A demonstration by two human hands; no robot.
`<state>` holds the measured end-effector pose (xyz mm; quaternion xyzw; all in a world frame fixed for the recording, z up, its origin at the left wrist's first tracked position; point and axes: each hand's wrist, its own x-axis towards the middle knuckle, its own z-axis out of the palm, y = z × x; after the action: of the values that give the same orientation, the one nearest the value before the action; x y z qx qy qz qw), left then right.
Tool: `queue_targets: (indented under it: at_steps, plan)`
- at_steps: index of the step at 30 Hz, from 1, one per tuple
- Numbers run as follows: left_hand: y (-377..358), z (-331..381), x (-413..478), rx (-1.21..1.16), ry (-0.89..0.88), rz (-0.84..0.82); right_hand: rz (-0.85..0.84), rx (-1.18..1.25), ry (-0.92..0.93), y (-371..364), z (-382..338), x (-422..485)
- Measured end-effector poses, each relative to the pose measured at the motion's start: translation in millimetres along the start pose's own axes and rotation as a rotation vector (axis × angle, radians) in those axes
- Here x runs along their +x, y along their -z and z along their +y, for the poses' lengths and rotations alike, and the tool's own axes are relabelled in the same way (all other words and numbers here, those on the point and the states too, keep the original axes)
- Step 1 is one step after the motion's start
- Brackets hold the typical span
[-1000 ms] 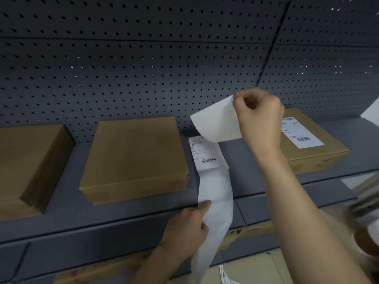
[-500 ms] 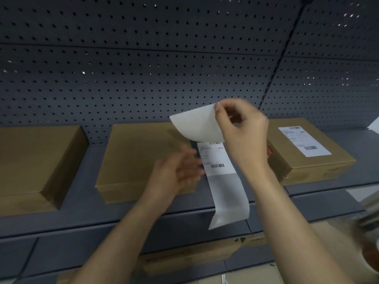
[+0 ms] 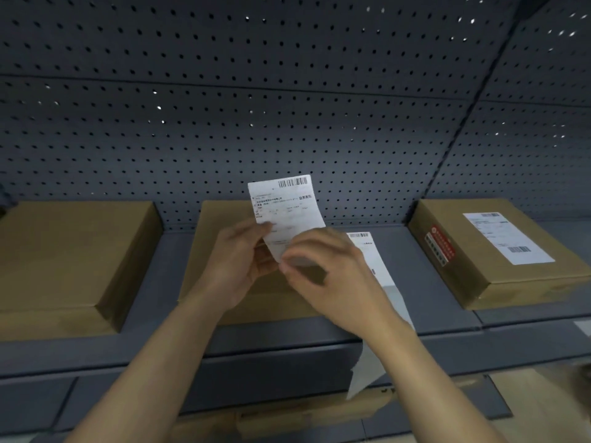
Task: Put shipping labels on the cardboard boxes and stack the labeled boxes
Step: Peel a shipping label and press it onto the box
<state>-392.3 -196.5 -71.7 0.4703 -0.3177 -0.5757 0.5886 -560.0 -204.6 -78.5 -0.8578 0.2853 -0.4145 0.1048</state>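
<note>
A white shipping label point(image 3: 286, 206) with a barcode at its top stands upright above the middle cardboard box point(image 3: 220, 225). My left hand point(image 3: 238, 263) holds the label's lower left edge. My right hand point(image 3: 326, 273) pinches its lower end from the right. The label strip point(image 3: 371, 260) lies on the grey shelf right of that box and hangs over the shelf's front edge. An unlabeled box point(image 3: 73, 251) sits at the left. At the right a box point(image 3: 489, 251) carries a white label on top.
A grey perforated back panel point(image 3: 287, 107) rises behind the grey shelf point(image 3: 447, 324). Below the shelf's front edge lie more cardboard pieces point(image 3: 287, 414), blurred.
The label has separated from the strip and turned printed side toward me. My left hand rose from the strip's hanging end and took hold of the label. The view shifted right and closer.
</note>
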Motion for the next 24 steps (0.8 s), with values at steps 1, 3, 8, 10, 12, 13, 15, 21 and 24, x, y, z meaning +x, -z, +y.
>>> queue_targets:
  at_steps: [1, 3, 8, 10, 12, 13, 15, 21, 24]
  plan:
    - [4, 0, 2, 0.022, -0.011, 0.012, -0.024, -0.004, -0.008, -4, 0, -2]
    - [12, 1, 6, 0.061, -0.039, 0.045, -0.077, 0.007, -0.051, -11, 1, -5]
    - [32, 4, 16, 0.104, -0.057, 0.085, 0.121, 0.085, -0.249, -19, 5, 1]
    - [39, 4, 18, 0.097, -0.039, 0.076, 0.210, 0.144, -0.445, -20, 12, 10]
    - [44, 5, 20, 0.090, -0.032, 0.056, 0.160, 0.274, -0.683, -21, 23, 20]
    - [46, 6, 20, 0.087, -0.031, 0.049, 0.112, 0.381, -0.784, -23, 27, 24]
    - [48, 6, 22, 0.092, -0.031, 0.031, 0.053, 0.572, -0.923, -26, 32, 29]
    - [55, 5, 27, 0.198, -0.051, -0.008, 0.000, 0.663, -0.975, -34, 37, 34]
    - [60, 4, 29, 0.361, -0.101, 0.005, 0.002, 0.637, -0.941, -33, 40, 35]
